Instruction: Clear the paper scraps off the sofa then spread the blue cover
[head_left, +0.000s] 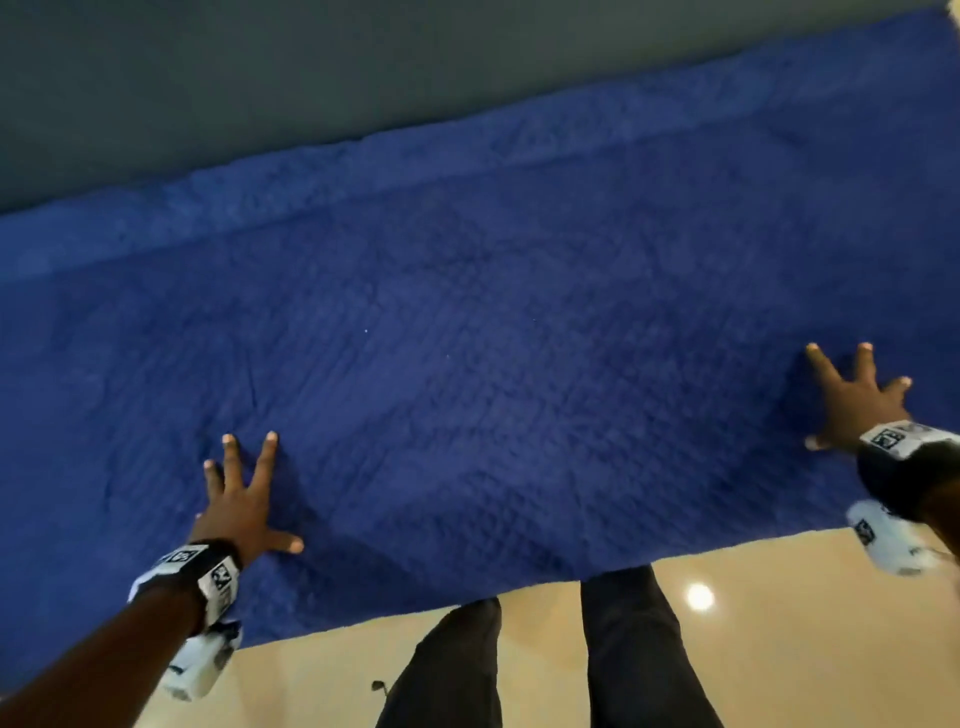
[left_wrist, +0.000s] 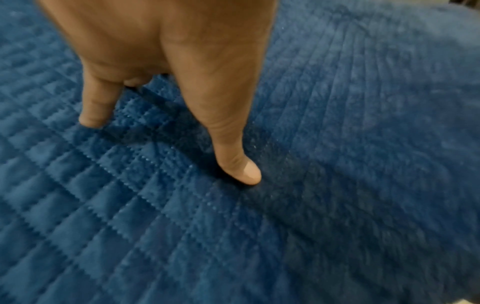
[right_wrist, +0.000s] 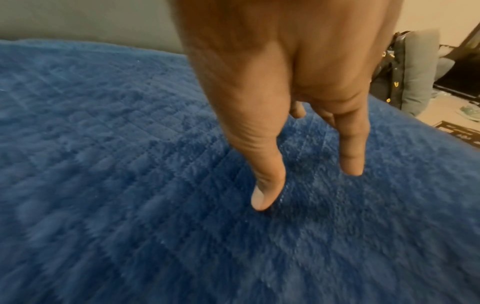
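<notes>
The left hand (head_left: 240, 506) is laid flat on the blue cover (head_left: 493, 364), palm down, with its fingers (head_left: 267, 457) straight and spread and the thumb stretched out to the side; nothing is gripped. In the left wrist view the thumb tip (left_wrist: 246, 172) and one fingertip (left_wrist: 91, 121) are seen pressed into the quilted fabric (left_wrist: 337, 185). The right hand (head_left: 857, 402) is placed the same way, well apart from the left, near the right end of the cover, its fingers (head_left: 823, 364) splayed and straight, with nothing held. From the right wrist view its thumb (right_wrist: 262, 197) and a finger (right_wrist: 351, 162) are shown touching the plush surface (right_wrist: 116, 164).

The cover is spread across the sofa seat, stitched in small squares, and its near edge is hung over the front towards the tiled floor (head_left: 779, 649). The grey sofa back (head_left: 260, 78) is left bare above the cover's far edge. Banded cameras are worn on both wrists. The person's dark trouser legs (head_left: 634, 649) are seen standing just before the sofa. A grey cushion (right_wrist: 415, 70) is visible past the right end.
</notes>
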